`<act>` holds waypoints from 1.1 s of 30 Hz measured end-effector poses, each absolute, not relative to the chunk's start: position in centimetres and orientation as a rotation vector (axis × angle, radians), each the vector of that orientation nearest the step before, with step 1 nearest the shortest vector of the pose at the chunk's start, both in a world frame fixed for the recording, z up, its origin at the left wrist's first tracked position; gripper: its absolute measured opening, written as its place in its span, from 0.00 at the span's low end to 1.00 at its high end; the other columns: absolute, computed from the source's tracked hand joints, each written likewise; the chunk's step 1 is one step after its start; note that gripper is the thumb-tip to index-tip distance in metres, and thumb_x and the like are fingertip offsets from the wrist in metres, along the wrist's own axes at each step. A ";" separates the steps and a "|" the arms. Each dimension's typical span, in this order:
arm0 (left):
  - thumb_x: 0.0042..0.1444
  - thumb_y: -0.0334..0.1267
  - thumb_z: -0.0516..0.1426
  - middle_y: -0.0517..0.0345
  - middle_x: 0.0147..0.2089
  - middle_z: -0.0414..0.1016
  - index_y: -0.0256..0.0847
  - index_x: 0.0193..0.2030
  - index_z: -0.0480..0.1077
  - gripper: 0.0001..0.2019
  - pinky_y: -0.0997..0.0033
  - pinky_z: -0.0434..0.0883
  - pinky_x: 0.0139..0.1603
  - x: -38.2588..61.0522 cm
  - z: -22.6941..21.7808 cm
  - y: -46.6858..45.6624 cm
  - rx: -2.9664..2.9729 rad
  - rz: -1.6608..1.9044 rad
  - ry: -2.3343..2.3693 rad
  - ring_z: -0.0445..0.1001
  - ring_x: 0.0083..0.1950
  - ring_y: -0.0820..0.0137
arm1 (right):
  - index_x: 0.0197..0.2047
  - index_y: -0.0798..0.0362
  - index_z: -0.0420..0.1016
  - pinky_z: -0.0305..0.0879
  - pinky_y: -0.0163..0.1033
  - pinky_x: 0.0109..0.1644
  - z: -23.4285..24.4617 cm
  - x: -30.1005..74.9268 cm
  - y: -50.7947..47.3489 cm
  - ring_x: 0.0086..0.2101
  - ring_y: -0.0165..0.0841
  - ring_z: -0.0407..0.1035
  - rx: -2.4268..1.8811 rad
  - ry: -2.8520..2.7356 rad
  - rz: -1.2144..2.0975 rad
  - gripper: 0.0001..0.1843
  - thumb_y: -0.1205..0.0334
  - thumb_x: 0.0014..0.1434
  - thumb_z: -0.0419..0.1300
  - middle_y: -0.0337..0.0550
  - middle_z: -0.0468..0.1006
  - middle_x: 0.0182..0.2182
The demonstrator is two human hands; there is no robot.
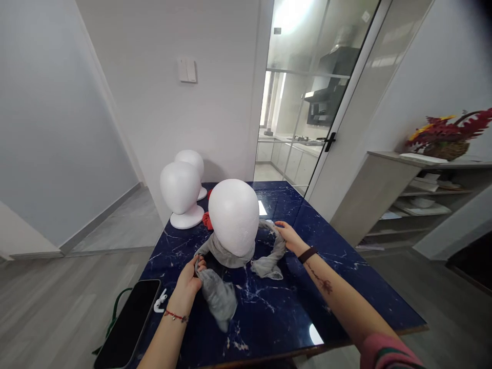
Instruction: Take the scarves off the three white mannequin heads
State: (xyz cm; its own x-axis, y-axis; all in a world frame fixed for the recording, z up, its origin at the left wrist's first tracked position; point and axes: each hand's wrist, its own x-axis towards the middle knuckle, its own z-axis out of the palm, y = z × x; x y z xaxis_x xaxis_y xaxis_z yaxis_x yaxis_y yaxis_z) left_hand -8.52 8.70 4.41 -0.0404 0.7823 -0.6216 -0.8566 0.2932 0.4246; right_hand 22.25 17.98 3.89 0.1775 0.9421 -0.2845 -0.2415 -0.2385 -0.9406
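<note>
A white foam mannequin head (233, 215) stands upright on the dark blue marbled table (292, 307). A thin grey scarf (218, 294) loops round its neck, with one end hanging on each side. My left hand (192, 271), at the lower left of the head, is closed round the scarf, and a loose end trails from it onto the table. My right hand (288, 237), at the right of the head, pinches the other stretch of the scarf, whose end lies on the table. The base of the head is hidden behind the cloth.
Two more white foam heads (180, 188) stand at the table's back left, with red cloth (207, 220) beside them. A black phone (130, 323) and white earbuds (160, 301) lie at the left edge. Behind are a glass door (303, 102) and a shelf unit (415, 200) at right.
</note>
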 end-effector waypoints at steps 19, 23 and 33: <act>0.49 0.17 0.58 0.48 0.35 0.80 0.41 0.61 0.54 0.34 0.73 0.75 0.31 -7.9 3.7 3.7 0.179 1.370 1.134 0.80 0.32 0.67 | 0.23 0.60 0.75 0.61 0.36 0.46 17.3 16.2 30.2 0.30 0.26 0.67 -1.276 -1.652 0.757 0.04 0.74 0.46 0.60 0.36 0.74 0.21; 0.53 0.19 0.56 0.47 0.33 0.80 0.33 0.52 0.65 0.19 0.75 0.76 0.30 -7.9 3.8 4.4 0.071 1.384 1.041 0.79 0.28 0.69 | 0.32 0.64 0.77 0.63 0.39 0.48 24.5 9.3 33.0 0.28 0.24 0.65 -1.116 -1.976 0.734 0.07 0.75 0.48 0.59 0.34 0.73 0.22; 0.56 0.22 0.48 0.54 0.28 0.76 0.31 0.45 0.69 0.13 0.76 0.76 0.30 -7.9 4.6 6.6 -0.140 1.367 0.831 0.77 0.26 0.72 | 0.46 0.59 0.71 0.68 0.36 0.41 26.9 8.3 15.6 0.33 0.27 0.70 -0.727 -1.635 1.252 0.12 0.68 0.60 0.52 0.39 0.74 0.32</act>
State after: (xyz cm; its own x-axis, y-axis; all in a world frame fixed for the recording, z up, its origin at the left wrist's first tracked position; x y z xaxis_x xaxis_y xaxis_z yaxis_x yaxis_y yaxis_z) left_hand -7.89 6.61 4.58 -0.0268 0.8041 -0.5939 -0.8975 0.2423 0.3686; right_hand 8.28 15.62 26.95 -0.4006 0.8615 0.3120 -0.0763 0.3080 -0.9483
